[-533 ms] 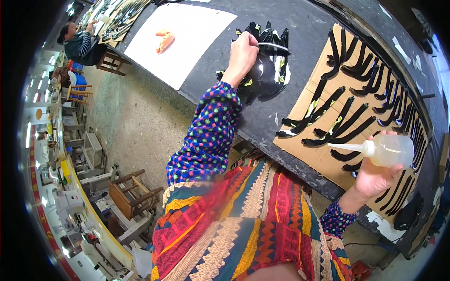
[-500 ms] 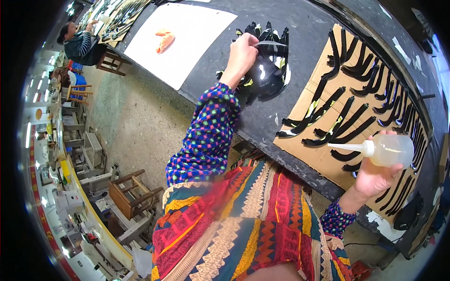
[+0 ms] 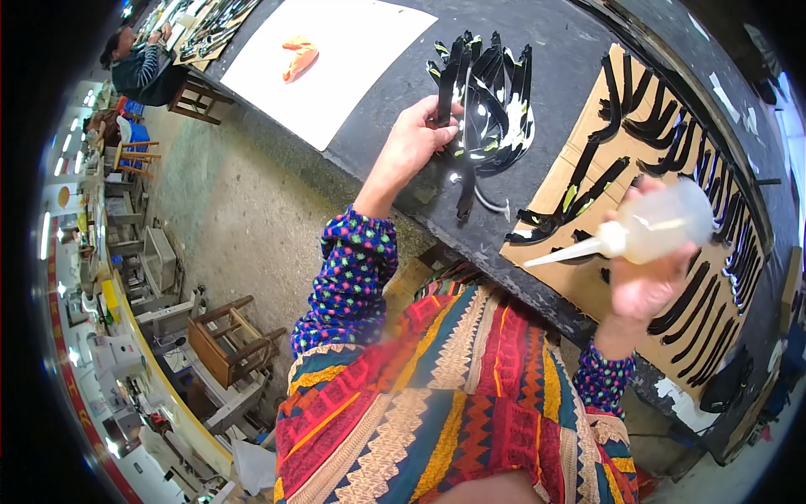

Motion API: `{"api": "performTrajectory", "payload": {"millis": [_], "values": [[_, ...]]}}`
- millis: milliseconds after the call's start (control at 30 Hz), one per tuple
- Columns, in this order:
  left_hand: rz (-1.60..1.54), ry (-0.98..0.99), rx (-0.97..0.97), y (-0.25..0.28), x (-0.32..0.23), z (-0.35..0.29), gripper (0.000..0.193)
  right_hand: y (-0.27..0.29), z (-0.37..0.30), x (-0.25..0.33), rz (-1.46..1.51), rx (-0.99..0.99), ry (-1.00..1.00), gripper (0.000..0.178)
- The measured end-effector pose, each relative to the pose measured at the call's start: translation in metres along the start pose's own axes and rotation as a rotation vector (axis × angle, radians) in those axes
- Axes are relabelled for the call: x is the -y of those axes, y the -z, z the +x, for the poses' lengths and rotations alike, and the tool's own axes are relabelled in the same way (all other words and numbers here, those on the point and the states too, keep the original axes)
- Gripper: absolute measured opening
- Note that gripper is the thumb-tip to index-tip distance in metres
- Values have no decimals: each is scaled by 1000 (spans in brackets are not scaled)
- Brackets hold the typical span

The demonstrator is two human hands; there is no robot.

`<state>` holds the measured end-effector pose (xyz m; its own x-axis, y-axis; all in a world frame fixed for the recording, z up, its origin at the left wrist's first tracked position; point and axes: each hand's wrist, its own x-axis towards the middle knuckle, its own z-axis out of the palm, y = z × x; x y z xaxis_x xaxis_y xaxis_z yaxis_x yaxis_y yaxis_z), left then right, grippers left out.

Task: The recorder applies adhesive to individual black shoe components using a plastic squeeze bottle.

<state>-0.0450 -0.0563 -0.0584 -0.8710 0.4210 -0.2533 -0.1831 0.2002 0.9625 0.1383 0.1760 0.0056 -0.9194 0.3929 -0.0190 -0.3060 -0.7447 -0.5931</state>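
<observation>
A curved black strip (image 3: 449, 88) is pinched between the thumb and fingers of my left hand (image 3: 416, 134), just over the dark table. Beside and partly behind it lies a pile of similar glossy black strips (image 3: 508, 118), some with yellow-green and white patches. My right hand (image 3: 646, 281) is wrapped round a translucent squeeze bottle (image 3: 672, 218) holding pale liquid. The bottle's long white nozzle (image 3: 567, 252) points left and slightly down, above a cardboard sheet (image 3: 558, 185). Near my left hand a thin grey curved piece (image 3: 491, 202) shows at the pile's lower edge.
Rows of black strips (image 3: 684, 311) cover the cardboard on the right. A white sheet (image 3: 348, 50) with a crumpled orange cloth (image 3: 300, 59) lies at the far left of the table. A person (image 3: 138, 71) sits farther off; a wooden stool (image 3: 231, 340) stands on the floor.
My left hand has drawn back toward me from the pile and now holds up a black strip. My right hand has brought the bottle left and up, its nozzle tilting more downward.
</observation>
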Motion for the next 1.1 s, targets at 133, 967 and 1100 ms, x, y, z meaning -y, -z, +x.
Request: {"api": "performTrajectory", "payload": {"millis": [133, 967, 1100], "values": [[-119, -44, -46, 6, 4, -3, 19, -14, 29, -54, 86, 172, -373, 76], [-426, 68, -18, 54, -16, -72, 24, -18, 50, -126, 238, 83, -591, 68], [-460, 101, 215, 23, -26, -77, 27, -25, 44, -69, 114, 101, -285, 78]]}}
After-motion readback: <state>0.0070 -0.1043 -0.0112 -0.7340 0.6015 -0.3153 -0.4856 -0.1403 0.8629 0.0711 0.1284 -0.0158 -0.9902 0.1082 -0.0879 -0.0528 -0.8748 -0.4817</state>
